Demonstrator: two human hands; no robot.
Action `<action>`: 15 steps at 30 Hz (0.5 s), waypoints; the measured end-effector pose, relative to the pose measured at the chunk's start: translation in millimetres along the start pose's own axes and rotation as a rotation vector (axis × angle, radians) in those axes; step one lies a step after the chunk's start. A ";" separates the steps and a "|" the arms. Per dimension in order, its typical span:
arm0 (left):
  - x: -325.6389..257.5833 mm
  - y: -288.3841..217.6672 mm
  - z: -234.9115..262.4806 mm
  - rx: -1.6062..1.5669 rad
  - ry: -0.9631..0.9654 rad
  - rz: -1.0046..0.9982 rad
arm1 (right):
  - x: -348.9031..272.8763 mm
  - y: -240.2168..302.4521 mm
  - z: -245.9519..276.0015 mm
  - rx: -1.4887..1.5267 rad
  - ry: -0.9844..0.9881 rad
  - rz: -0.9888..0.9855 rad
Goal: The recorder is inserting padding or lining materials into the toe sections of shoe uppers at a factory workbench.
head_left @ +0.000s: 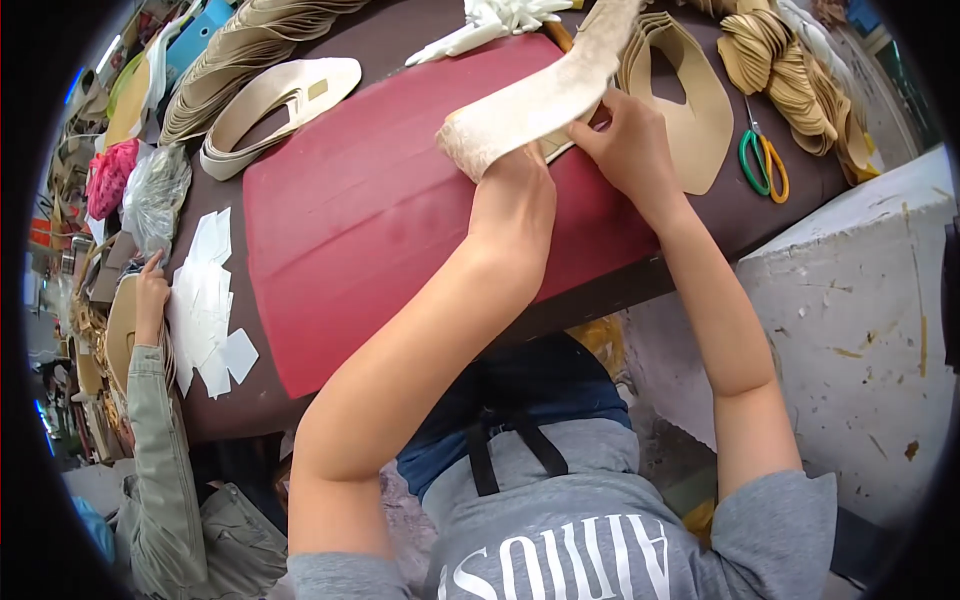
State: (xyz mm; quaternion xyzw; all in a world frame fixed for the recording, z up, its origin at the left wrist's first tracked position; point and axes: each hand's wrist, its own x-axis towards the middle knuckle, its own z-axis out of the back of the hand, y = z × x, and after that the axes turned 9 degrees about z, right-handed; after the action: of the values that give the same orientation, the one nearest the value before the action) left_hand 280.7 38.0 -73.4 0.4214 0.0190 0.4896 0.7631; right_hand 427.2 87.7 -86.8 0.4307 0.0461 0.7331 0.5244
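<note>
A long, curved cream strip with a fuzzy surface (550, 100) is raised over the red mat (360, 240). My left hand (515, 172) reaches beneath its near end, and the strip hides the fingers. At the strip's right edge, my right hand (630, 140) is closed, with thumb and fingers pinched together at the border. A small pale edge shows below the strip between my two hands; I cannot make out what it belongs to.
Stacked beige cut-outs (690, 150), green-and-orange scissors (762, 165) and bundled beige pieces (765, 60) lie right. On the left are a cream ring-shaped piece (325, 80), white sheets (207, 300), a plastic bag (157, 195) and a co-worker's hand (152, 290). White pieces (490, 25) lie behind.
</note>
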 end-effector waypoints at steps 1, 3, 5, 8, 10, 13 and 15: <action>2.8 1.9 -1.0 -0.031 -0.083 0.024 | 1.0 1.2 0.3 -0.013 0.010 0.001; 7.7 3.3 0.0 -0.117 -0.055 0.108 | 0.6 12.4 0.1 -0.021 0.023 0.017; 30.7 -5.7 -2.3 -0.156 0.040 0.207 | 3.0 13.4 1.7 0.163 0.126 -0.129; 33.7 0.2 -15.0 -0.318 0.205 0.133 | 10.1 21.8 19.7 0.057 0.345 -0.203; -8.4 33.5 -17.0 -0.243 0.064 -0.051 | -0.8 43.0 40.7 -0.219 0.447 -0.114; -73.4 103.1 -21.9 -0.313 0.200 -0.135 | -19.9 74.9 36.4 0.053 0.297 0.543; -107.4 141.2 -9.9 -0.383 0.219 -0.198 | -16.9 92.6 16.3 0.153 0.462 0.772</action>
State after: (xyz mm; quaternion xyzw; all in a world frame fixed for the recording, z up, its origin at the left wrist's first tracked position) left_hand 117.2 -14.5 -27.5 0.2093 0.0498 0.4497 0.8669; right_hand 372.1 26.5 -38.4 0.2790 0.0520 0.9462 0.1552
